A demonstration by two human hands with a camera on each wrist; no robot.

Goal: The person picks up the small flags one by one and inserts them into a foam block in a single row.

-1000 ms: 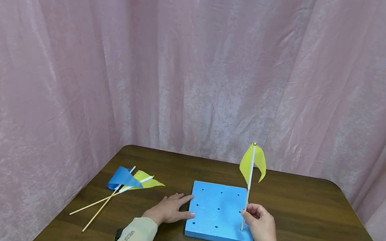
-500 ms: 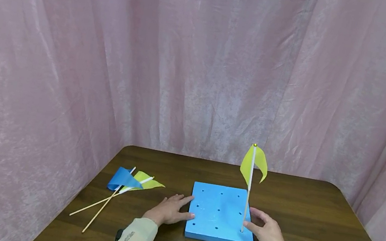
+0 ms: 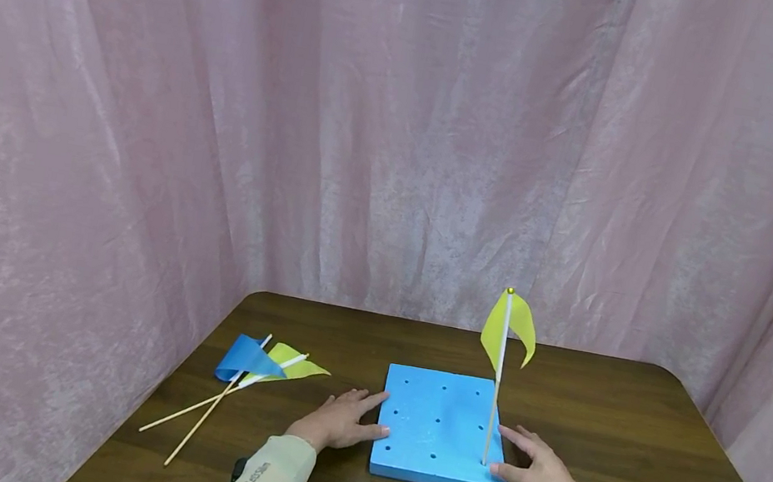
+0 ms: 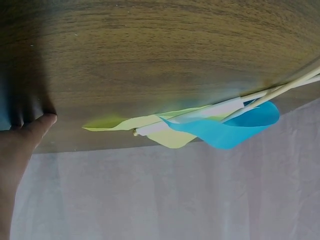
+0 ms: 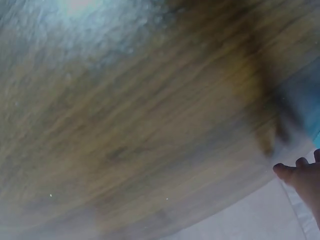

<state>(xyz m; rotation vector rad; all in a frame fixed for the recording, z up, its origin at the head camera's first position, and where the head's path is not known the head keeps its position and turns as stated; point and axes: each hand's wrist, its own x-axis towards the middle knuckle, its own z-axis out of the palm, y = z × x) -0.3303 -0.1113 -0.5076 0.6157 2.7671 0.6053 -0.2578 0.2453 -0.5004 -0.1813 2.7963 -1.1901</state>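
A blue board (image 3: 412, 435) with rows of small holes lies on the table in the head view. Upright in its near right hole stands a yellow flag (image 3: 494, 330) on a thin wooden stick. My left hand (image 3: 338, 421) lies with fingers spread at the board's left edge, the thumb tip on its top. At the right edge my right hand (image 3: 542, 475) has its thumb and fingers extended, thumb tip on the board's near right corner beside the foot of the stick. Nothing is held in either hand.
Left of the left hand, a blue flag (image 3: 245, 357) lies crossed over a second yellow flag (image 3: 305, 368), their sticks pointing toward the near left. The brown wooden table (image 3: 602, 410) ends at a pink curtain (image 3: 401, 151) behind.
My right thumb and fingers have let go of the flag's stick and moved down and right to the board's right edge. The flag stays upright; the left hand has stayed put.
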